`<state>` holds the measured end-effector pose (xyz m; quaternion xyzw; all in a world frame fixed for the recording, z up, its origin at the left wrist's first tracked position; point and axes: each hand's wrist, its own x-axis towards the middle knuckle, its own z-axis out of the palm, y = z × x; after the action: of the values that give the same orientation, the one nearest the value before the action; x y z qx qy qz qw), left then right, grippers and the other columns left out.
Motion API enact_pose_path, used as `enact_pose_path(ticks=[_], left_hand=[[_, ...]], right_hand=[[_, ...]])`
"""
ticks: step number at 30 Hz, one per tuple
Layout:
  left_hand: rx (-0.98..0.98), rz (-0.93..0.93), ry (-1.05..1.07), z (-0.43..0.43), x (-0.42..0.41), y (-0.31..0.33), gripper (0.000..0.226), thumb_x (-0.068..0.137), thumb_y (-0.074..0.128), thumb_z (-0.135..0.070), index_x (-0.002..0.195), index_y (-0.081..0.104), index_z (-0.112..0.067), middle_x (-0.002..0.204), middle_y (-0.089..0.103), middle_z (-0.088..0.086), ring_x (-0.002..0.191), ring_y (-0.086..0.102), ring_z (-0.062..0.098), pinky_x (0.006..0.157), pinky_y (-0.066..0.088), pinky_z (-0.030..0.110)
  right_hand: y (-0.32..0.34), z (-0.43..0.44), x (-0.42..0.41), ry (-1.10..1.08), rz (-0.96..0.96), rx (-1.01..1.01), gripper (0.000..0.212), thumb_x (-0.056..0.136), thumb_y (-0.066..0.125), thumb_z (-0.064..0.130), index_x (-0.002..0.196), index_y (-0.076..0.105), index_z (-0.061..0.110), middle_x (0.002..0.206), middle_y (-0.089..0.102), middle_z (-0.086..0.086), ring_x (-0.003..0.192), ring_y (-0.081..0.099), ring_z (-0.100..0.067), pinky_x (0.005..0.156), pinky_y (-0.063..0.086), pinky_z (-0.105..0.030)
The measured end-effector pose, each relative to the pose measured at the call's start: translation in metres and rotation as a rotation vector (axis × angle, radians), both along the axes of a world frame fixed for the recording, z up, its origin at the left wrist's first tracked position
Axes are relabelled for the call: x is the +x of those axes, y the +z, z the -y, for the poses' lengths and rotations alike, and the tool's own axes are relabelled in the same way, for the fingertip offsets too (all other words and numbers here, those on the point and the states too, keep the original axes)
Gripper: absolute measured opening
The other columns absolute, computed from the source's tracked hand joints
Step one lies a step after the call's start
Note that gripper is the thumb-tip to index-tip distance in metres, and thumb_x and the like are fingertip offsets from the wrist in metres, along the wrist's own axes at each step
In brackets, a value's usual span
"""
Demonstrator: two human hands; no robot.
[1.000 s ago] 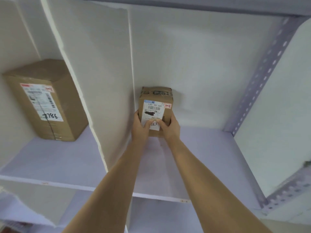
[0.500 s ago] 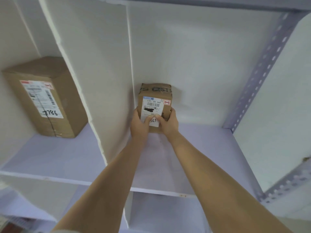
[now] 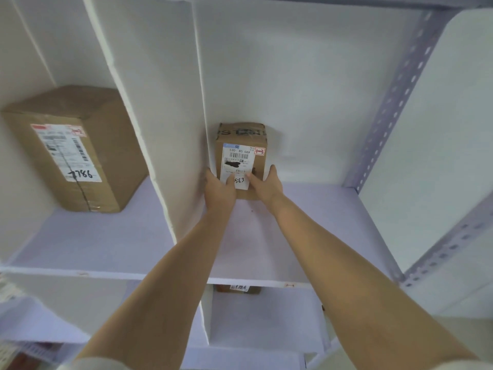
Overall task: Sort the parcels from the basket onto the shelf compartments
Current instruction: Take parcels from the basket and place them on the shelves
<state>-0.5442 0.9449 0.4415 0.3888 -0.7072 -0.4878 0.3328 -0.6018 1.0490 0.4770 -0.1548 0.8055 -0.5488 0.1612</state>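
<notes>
Both left hand and right hand are clasping a cardboard parcel.
It is standing upright, long axis vertical, shipping label facing near.

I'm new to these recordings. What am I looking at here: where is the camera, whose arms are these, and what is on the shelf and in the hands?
There is no machine here. A person works with bare hands, and the single picture comes from a wide-angle camera worn on their head, looking along both arms. The left hand and right hand grip a small parcel by its sides, with the thumbs on its labelled front. It stands upright and appears to rest on the shelf board, at the back of the right compartment, close beside the white divider. Left of the divider stands a larger parcel. Below the board, the top of another parcel shows. A perforated metal upright frames the shelf on the right.
</notes>
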Motion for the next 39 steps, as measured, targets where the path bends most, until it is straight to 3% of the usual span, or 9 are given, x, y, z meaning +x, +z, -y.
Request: enact_pose_path(ticks=[3, 7, 10, 15, 20, 27, 39], left_hand=[[-0.021, 0.032, -0.023, -0.008, 0.008, 0.0, 0.056, 0.094, 0.057, -0.026, 0.138, 0.035, 0.001, 0.136, 0.053, 0.018, 0.125, 0.051, 0.036, 0.102, 0.043, 0.048], [-0.117, 0.062, -0.079, -0.027, 0.029, 0.004, 0.054, 0.098, 0.046, -0.03, 0.146, 0.031, -0.011, 0.143, 0.048, 0.011, 0.13, 0.047, 0.031, 0.106, 0.041, 0.048], [-0.324, 0.175, -0.107, -0.052, 0.055, 0.01, 0.056, 0.102, 0.038, -0.031, 0.154, 0.021, -0.021, 0.151, 0.038, 0.011, 0.136, 0.039, 0.032, 0.11, 0.035, 0.046], [-0.631, 0.661, -0.148, -0.113, 0.115, 0.018, 0.065, 0.104, 0.02, -0.047, 0.156, -0.01, -0.021, 0.163, -0.009, 0.012, 0.15, -0.008, 0.034, 0.121, -0.002, 0.048], [-0.81, 0.881, -0.043, -0.156, 0.178, 0.01, 0.07, 0.101, 0.012, -0.056, 0.154, -0.016, -0.02, 0.162, -0.018, 0.007, 0.149, -0.018, 0.031, 0.12, -0.01, 0.049], [-0.72, 0.92, 0.205, -0.17, 0.286, -0.002, 0.074, 0.102, 0.02, -0.055, 0.153, -0.02, -0.019, 0.161, -0.024, 0.007, 0.148, -0.021, 0.029, 0.12, -0.011, 0.05], [-0.536, 1.06, 0.544, -0.118, 0.508, -0.007, 0.078, 0.1, 0.024, -0.056, 0.153, -0.02, -0.021, 0.16, -0.027, 0.007, 0.147, -0.023, 0.029, 0.117, -0.015, 0.05]], right_hand=[[0.005, -0.012, 0.007, 0.036, -0.049, 0.119, 0.077, 0.1, 0.046, 0.046, 0.157, 0.007, 0.013, 0.161, 0.021, -0.013, 0.147, 0.022, -0.034, 0.117, 0.025, -0.048], [0.007, -0.037, 0.018, 0.099, -0.166, 0.389, 0.075, 0.102, 0.029, 0.055, 0.157, -0.004, 0.017, 0.165, -0.006, -0.009, 0.151, -0.008, -0.036, 0.121, 0.0, -0.053], [0.008, -0.062, 0.029, 0.149, -0.308, 0.541, 0.076, 0.1, 0.023, 0.06, 0.157, -0.005, 0.019, 0.165, -0.012, -0.005, 0.149, -0.014, -0.038, 0.118, -0.005, -0.056], [0.002, -0.11, 0.054, 0.253, -0.473, 0.661, 0.077, 0.1, 0.021, 0.061, 0.157, -0.007, 0.018, 0.164, -0.013, -0.006, 0.148, -0.015, -0.04, 0.116, -0.008, -0.058], [-0.01, -0.139, 0.097, 0.383, -0.597, 0.71, 0.077, 0.1, 0.022, 0.059, 0.157, -0.011, 0.018, 0.164, -0.015, -0.008, 0.148, -0.016, -0.042, 0.117, -0.009, -0.058], [-0.026, -0.124, 0.196, 0.627, -0.71, 0.678, 0.073, 0.103, 0.02, 0.054, 0.156, -0.014, 0.018, 0.162, -0.022, -0.01, 0.147, -0.021, -0.039, 0.117, -0.009, -0.057], [-0.023, -0.033, 0.37, 0.962, -0.894, 0.624, 0.081, 0.099, 0.019, 0.062, 0.154, -0.018, 0.015, 0.162, -0.022, -0.01, 0.147, -0.022, -0.04, 0.116, -0.009, -0.06]])
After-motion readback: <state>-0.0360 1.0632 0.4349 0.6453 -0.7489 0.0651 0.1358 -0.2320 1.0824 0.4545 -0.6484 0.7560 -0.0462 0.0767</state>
